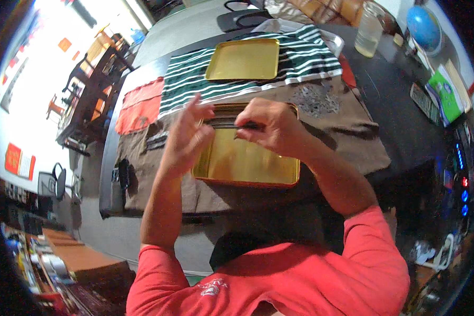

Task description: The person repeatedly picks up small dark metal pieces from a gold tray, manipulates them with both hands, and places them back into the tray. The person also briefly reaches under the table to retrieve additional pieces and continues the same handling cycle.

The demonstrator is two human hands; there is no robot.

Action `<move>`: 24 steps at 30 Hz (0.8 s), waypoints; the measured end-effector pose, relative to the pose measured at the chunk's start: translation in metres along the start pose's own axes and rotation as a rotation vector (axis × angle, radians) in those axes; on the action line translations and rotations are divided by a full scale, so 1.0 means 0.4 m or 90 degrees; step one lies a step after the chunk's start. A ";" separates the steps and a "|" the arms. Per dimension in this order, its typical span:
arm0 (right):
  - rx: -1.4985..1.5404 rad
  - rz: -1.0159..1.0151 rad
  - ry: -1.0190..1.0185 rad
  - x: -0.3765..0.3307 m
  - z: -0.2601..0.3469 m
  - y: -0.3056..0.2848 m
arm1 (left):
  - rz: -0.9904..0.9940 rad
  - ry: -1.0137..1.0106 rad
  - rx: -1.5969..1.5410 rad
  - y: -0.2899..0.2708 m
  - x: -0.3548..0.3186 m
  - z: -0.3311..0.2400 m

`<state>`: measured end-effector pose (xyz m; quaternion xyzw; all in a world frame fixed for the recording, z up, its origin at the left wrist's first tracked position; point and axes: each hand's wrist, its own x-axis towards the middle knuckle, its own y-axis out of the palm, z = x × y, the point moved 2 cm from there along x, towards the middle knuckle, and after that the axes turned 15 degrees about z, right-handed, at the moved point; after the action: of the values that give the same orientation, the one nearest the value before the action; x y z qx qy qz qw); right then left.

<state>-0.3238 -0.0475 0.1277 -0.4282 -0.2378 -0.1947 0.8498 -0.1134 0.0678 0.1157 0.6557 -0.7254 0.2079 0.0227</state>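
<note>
Over the near gold tray (pixel 247 176), my right hand (pixel 276 129) is closed, its fingertips pinching a thin dark rod-like piece (pixel 225 126) that points left. The exact kind of piece cannot be made out. My left hand (pixel 187 139) is slightly blurred at the left side of the tray, fingers apart, its thumb close to the piece's left end. More dark strips lie along the tray's far edge, partly hidden by my hands. To the right of the tray, a pile of small grey pieces (pixel 316 100) rests on the brown cloth (pixel 361 139).
A second gold tray (pixel 245 59) sits on a green-and-white striped cloth (pixel 187 76) farther back. Left are a red cloth (pixel 139 108) and small dark bundles (pixel 156 140). A clear jug (pixel 369 34), blue globe (pixel 424 29) and calculator (pixel 424 102) stand or lie at right.
</note>
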 end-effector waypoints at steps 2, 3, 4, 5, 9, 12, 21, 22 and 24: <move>0.055 0.002 0.075 0.009 -0.004 -0.004 | -0.161 0.015 -0.006 -0.104 -0.003 0.033; 0.016 0.020 0.072 0.018 -0.002 0.000 | -0.257 0.020 -0.025 -0.150 -0.008 0.063; -0.022 0.037 0.074 0.030 -0.001 0.005 | -0.378 0.000 -0.034 -0.188 -0.019 0.099; -0.060 0.056 0.082 0.044 -0.002 0.012 | -0.454 -0.006 -0.021 -0.213 -0.036 0.136; -0.142 0.177 -0.017 0.103 -0.014 0.064 | -0.582 -0.060 -0.023 -0.296 -0.081 0.241; 0.112 0.287 0.173 0.142 -0.062 0.124 | -0.564 -0.007 0.014 -0.312 -0.077 0.265; 0.159 0.308 0.416 0.207 -0.157 0.273 | -0.533 -0.031 0.015 -0.306 -0.057 0.272; 0.140 0.299 0.409 0.205 -0.157 0.277 | -0.534 -0.035 0.023 -0.304 -0.055 0.270; 0.124 0.287 0.432 0.199 -0.158 0.279 | -0.525 -0.036 0.019 -0.302 -0.047 0.268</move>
<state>-0.1846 -0.0474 0.0694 -0.2986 0.1383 -0.1102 0.9379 0.0309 0.0435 0.0450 0.8971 -0.3992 0.1741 0.0745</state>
